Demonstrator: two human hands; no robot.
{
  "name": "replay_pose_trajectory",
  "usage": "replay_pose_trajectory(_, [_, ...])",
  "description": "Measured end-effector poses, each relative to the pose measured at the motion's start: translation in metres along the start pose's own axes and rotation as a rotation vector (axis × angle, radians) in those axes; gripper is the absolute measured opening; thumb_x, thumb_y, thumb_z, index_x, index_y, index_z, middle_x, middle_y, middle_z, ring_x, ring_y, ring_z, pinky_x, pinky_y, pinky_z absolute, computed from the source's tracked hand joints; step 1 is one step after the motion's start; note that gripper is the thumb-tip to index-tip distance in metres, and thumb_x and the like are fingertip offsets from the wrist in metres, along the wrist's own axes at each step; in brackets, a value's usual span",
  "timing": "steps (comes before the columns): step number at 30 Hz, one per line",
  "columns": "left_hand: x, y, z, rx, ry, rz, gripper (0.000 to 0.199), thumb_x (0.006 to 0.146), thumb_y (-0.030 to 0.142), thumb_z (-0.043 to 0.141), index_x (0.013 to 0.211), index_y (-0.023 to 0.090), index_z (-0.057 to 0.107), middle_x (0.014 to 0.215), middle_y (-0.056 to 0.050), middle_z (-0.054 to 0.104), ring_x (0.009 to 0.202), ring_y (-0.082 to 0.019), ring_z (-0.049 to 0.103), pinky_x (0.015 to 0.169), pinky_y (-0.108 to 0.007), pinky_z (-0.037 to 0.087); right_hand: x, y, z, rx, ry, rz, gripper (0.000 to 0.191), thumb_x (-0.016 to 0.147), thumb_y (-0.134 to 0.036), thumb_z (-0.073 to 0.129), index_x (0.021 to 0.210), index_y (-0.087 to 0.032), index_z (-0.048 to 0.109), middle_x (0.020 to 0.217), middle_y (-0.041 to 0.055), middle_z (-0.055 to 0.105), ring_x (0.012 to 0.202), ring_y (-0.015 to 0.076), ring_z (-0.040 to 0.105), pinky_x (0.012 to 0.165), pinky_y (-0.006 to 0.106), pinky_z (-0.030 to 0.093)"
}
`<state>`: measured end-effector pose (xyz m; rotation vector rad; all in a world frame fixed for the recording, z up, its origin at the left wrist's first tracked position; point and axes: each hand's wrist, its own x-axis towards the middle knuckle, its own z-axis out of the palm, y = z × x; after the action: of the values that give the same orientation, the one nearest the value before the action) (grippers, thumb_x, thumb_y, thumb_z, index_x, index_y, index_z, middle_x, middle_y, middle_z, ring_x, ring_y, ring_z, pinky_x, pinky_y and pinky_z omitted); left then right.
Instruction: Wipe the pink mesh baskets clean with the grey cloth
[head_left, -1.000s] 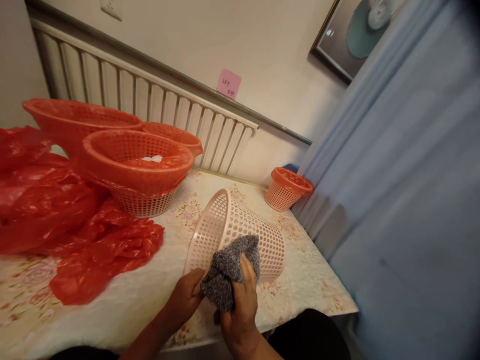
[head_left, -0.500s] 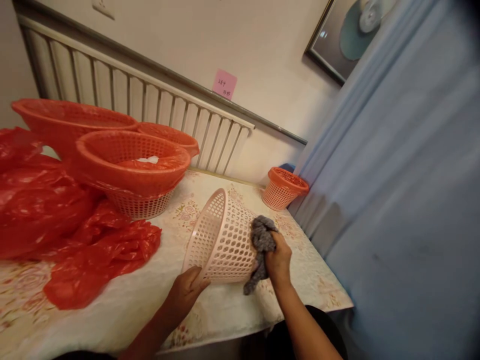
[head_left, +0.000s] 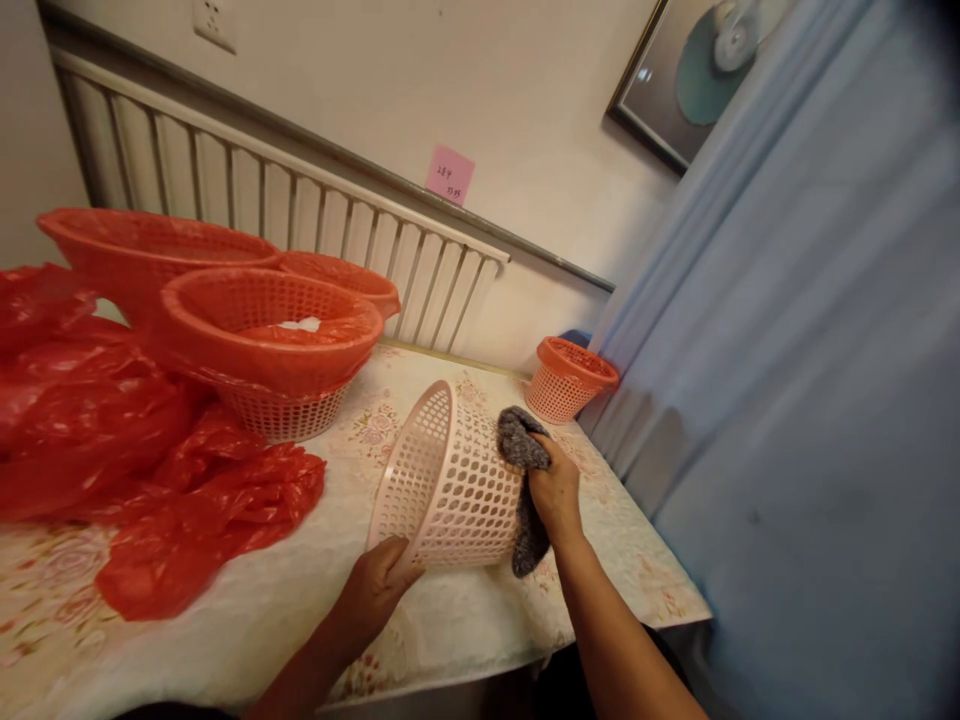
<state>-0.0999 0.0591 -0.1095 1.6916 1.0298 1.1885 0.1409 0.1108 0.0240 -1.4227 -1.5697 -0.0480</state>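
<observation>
A pale pink perforated plastic basket (head_left: 476,490) lies tipped on its side, its mouth facing left. My left hand (head_left: 381,585) grips the near lower part of its rim, thumb on the outside. At the basket's bottom end, my right hand (head_left: 555,490) is closed around a dark grey cloth (head_left: 521,440). The cloth touches the basket near its base, and part of it hangs down below my fingers.
Baskets lined with red plastic (head_left: 262,345) stand at the left, beside a heap of red bags (head_left: 217,510). A smaller lined basket (head_left: 562,385) is at the back right, near a blue curtain (head_left: 772,400). A floral cloth covers the table (head_left: 450,640).
My right hand has shifted slightly up with the grey cloth, which now sits higher on the basket's end. My left hand stays on the rim. The view has shifted slightly.
</observation>
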Motion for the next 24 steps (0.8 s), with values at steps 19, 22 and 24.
replay_pose_trajectory(19, [0.006, -0.008, -0.006, 0.161, 0.025, -0.063, 0.027, 0.078, 0.045, 0.060, 0.079, 0.019, 0.067, 0.084, -0.006, 0.069, 0.084, -0.025, 0.062, 0.081, -0.036, 0.049, -0.064, -0.051, 0.029, 0.144, -0.036, -0.330, 0.045, 0.083, -0.008, 0.044, 0.123, -0.021, 0.059, 0.128, 0.0088, 0.059, 0.126, 0.0238, 0.049, 0.104, 0.048, 0.040])
replay_pose_trajectory(22, [0.006, -0.006, -0.008, 0.141, -0.001, -0.026, 0.029, 0.083, 0.044, 0.053, 0.074, 0.019, 0.066, 0.076, -0.003, 0.068, 0.073, -0.021, 0.061, 0.072, -0.031, 0.050, -0.040, -0.057, 0.025, 0.170, -0.062, -0.256, 0.044, 0.078, -0.007, 0.045, 0.114, -0.021, 0.065, 0.113, 0.0071, 0.067, 0.113, 0.0227, 0.057, 0.099, 0.043, 0.044])
replay_pose_trajectory(24, [0.002, -0.001, -0.007, 0.111, 0.005, 0.011, 0.032, 0.083, 0.045, 0.054, 0.069, 0.019, 0.064, 0.067, -0.001, 0.064, 0.064, -0.018, 0.057, 0.065, -0.028, 0.049, -0.030, -0.062, 0.021, 0.173, -0.067, -0.235, 0.044, 0.075, -0.005, 0.045, 0.110, -0.021, 0.066, 0.108, 0.0058, 0.068, 0.106, 0.0215, 0.060, 0.096, 0.040, 0.046])
